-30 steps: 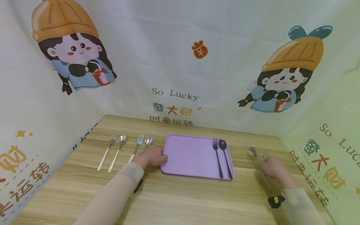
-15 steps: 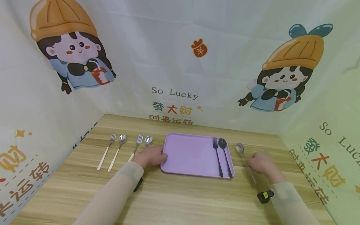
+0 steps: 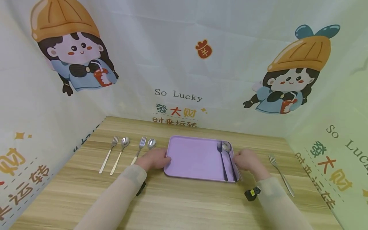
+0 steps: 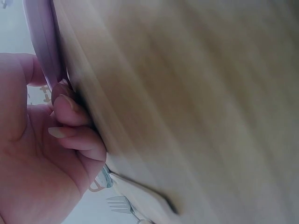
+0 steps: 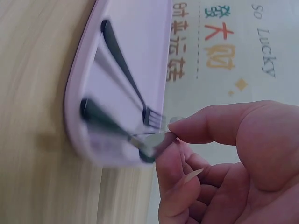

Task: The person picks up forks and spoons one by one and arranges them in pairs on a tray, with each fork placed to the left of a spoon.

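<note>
A purple tray [image 3: 189,156] lies on the wooden table, its left edge pinched by my left hand [image 3: 153,159]. The left wrist view shows the thumb above the tray rim [image 4: 42,42] and curled fingers beneath. Beside the tray's right edge, my right hand [image 3: 248,159] pinches a silver spoon [image 3: 226,146] between thumb and index finger. Its bowl is over the black spoon [image 3: 232,164], covering that spoon's bowl in the head view. Next to it on the tray is a black fork [image 3: 222,159]. Whether the two spoons touch cannot be told.
To the right lies a silver fork [image 3: 281,175]. Left of the tray are two pale-handled forks [image 3: 109,153] and two spoons [image 3: 120,155], one pair partly hidden by the left hand. Printed cloth [image 3: 178,73] hangs around the table's back and sides.
My right hand has carried the silver spoon leftward from beside the silver fork to the tray's right edge, uncovering the fork. My left hand has stayed on the tray.
</note>
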`<state>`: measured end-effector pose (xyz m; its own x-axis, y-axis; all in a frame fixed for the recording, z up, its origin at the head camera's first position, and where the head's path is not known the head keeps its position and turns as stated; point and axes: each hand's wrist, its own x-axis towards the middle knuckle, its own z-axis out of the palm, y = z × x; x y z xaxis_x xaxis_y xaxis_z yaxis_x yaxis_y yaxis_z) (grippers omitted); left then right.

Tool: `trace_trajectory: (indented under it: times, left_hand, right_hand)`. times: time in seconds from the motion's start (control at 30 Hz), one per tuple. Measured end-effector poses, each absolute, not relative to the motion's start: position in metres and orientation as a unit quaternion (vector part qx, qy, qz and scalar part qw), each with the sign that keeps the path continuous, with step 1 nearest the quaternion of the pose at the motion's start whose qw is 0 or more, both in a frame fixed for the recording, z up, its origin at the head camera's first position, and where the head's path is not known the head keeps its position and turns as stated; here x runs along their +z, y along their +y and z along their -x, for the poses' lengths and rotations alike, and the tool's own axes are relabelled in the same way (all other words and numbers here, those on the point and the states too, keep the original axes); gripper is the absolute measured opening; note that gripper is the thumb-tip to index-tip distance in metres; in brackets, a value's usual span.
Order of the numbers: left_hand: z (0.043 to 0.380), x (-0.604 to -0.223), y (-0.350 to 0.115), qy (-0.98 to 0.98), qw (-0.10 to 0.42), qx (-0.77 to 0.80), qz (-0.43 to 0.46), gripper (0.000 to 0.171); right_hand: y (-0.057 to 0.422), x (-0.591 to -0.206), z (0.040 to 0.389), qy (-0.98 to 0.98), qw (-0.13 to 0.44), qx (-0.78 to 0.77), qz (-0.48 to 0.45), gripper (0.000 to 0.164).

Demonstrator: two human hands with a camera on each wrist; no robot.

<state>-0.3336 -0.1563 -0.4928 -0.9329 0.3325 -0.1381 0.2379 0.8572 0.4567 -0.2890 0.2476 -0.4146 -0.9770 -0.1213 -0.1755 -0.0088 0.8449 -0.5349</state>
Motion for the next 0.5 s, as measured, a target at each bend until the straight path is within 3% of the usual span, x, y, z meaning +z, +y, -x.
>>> trace_trajectory:
  times: [0.5]
  left_hand:
    - [0.339,-0.501,-0.155,0.96,0.101,0.223,-0.137,0.027]
  right_hand:
    - [0.198,-0.419,0.292,0.963,0.09,-0.254,0.014,0.032]
